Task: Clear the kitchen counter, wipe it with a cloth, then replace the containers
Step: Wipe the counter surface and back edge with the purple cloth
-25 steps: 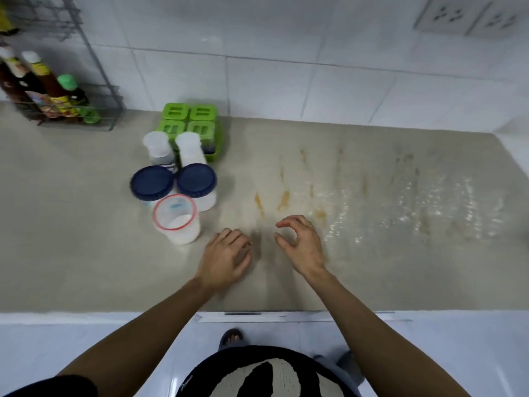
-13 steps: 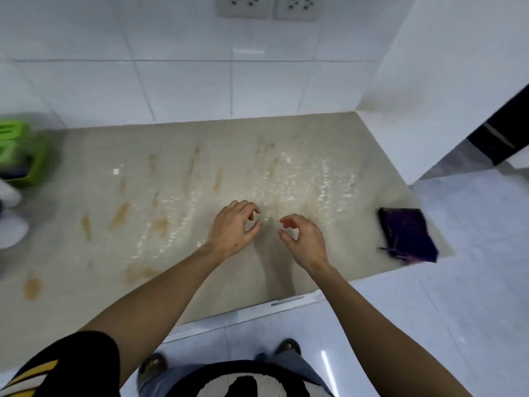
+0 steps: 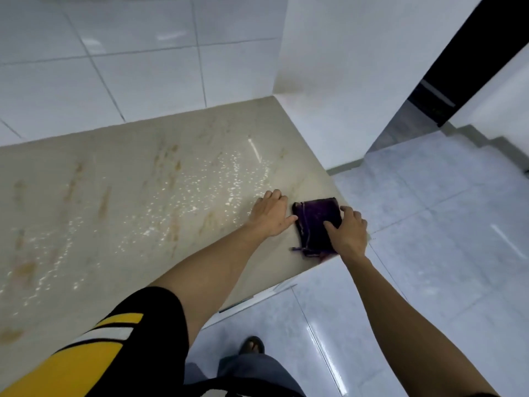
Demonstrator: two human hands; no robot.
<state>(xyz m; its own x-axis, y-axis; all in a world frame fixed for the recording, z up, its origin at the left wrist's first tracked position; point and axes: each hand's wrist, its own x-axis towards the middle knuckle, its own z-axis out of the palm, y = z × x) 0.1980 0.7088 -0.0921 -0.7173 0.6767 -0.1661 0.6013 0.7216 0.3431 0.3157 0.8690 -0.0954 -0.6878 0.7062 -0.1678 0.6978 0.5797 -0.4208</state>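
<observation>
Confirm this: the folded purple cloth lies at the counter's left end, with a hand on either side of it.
Wrong end. In the head view the cloth lies at the counter's right end, near its front corner. The left hand and right hand do flank it.

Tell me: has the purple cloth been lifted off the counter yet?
No, the purple cloth lies folded flat on the counter near its right corner, with the right hand resting on it and the left hand beside it.
</observation>
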